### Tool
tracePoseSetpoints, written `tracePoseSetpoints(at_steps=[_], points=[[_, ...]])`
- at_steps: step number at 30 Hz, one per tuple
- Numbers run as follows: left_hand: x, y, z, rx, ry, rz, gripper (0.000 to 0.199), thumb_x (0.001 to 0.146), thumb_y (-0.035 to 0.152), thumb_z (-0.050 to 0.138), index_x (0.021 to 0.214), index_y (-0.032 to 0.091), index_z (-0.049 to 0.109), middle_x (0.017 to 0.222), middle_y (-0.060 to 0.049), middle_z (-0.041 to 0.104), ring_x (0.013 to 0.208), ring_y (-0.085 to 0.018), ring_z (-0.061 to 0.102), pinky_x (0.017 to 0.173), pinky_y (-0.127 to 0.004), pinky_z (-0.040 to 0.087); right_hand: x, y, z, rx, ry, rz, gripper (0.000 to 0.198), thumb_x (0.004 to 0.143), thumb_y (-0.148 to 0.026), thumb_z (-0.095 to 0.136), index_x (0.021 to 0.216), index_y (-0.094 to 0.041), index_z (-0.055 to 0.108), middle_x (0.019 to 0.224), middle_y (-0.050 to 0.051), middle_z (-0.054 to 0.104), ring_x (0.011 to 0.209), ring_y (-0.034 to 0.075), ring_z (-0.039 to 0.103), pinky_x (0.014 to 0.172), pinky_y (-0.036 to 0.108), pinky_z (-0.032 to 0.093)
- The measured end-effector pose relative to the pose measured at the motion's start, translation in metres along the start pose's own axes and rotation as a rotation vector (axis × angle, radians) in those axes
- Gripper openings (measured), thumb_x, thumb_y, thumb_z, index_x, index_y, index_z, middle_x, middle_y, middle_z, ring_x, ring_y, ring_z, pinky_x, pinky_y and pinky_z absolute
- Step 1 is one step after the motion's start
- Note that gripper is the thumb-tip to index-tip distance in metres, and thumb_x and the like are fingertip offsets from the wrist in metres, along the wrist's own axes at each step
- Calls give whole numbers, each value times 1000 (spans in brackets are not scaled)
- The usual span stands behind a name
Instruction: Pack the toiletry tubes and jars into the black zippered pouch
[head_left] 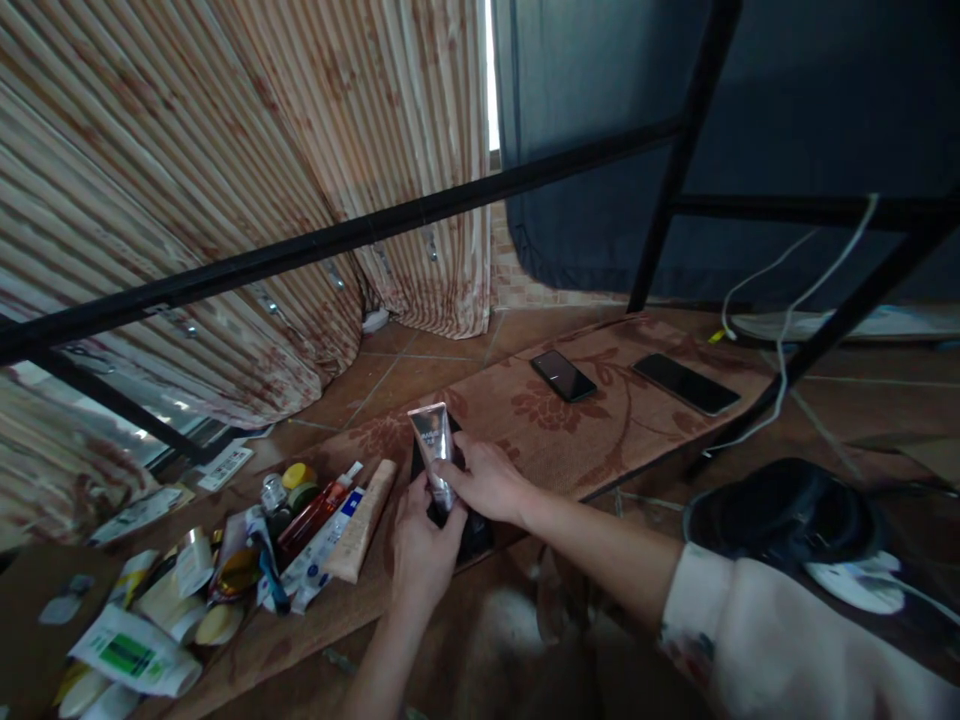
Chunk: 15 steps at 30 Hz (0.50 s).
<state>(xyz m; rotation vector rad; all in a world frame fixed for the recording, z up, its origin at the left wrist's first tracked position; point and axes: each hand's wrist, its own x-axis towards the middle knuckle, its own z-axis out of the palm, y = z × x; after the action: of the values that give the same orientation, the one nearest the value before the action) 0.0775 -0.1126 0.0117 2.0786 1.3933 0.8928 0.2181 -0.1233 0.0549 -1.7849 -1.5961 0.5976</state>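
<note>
A shiny pinkish-silver squeeze tube stands tilted between my hands, its flat end up and away from me. My left hand closes round its lower end. My right hand grips its side with the thumb across the front. Beneath the hands lies a flat black object, partly covered by them. Left of my left hand rests a peach-coloured tube, beside a white and blue tube and a red bottle.
Several more bottles, jars and a white-green tube crowd the left of the brown patterned mat. Two phones, one nearer and one further right, lie on it. A black metal frame crosses in front; a white cable hangs right.
</note>
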Motion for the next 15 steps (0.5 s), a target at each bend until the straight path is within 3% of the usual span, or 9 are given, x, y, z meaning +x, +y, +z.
tracePoseSetpoints(at_steps=[8, 15], points=[[-4, 2, 4, 178, 37, -14, 41, 77, 38, 59, 112, 19, 53, 97, -8, 61, 93, -25, 58, 81, -39, 47, 1, 6, 3, 92, 9, -10, 21, 85, -32, 47, 97, -17, 53, 86, 5, 65, 74, 15, 56, 66, 24, 36], [-11, -8, 11, 311, 52, -8, 26, 73, 26, 59, 97, 18, 54, 87, -7, 61, 90, -26, 57, 79, -39, 44, 1, 2, 2, 102, -19, 1, 23, 87, -32, 42, 100, -17, 54, 96, 8, 66, 88, 19, 59, 74, 26, 38]])
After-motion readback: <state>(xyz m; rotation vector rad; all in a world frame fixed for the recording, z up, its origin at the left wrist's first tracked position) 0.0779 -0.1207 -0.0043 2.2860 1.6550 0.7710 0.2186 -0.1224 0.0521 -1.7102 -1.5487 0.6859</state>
